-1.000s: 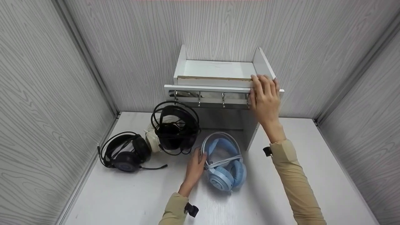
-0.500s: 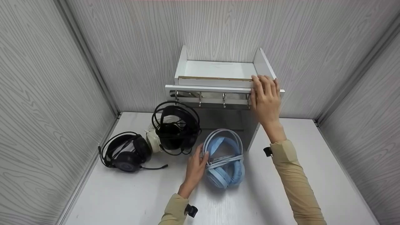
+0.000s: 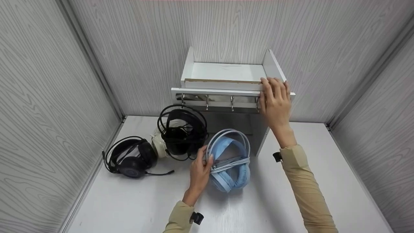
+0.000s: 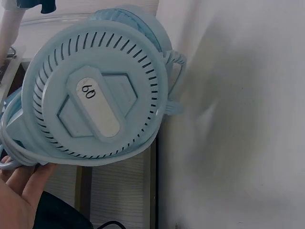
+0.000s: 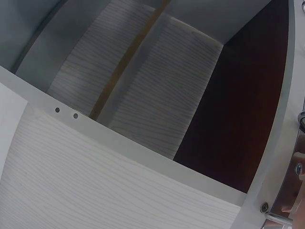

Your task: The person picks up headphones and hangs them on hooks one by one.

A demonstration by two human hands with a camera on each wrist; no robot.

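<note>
Light-blue headphones (image 3: 223, 183), wrapped round with their own cable, are gripped at the left side by my left hand (image 3: 198, 176). They are tilted in front of the white rack (image 3: 223, 85), a shadow on the table below them. In the left wrist view an ear cup (image 4: 97, 107) with a handwritten number faces the camera. My right hand (image 3: 276, 105) holds the right end of the rack's front rail, fingers over the top edge and thumb at the front. A row of metal hooks (image 3: 232, 104) runs along the rail; black headphones (image 3: 189, 120) hang at the left end.
A black headset (image 3: 133, 166) with a microphone boom lies at the left on the white table (image 3: 129, 207). Cream headphones (image 3: 158, 145) sit partly hidden behind the hanging black pair. Wood-grain panels enclose the table at the back and sides. Inside the rack a compartment (image 5: 157, 86) shows.
My left hand has lifted the light-blue headphones up and slightly left, and their ear cups have turned. The right hand keeps its place on the rail.
</note>
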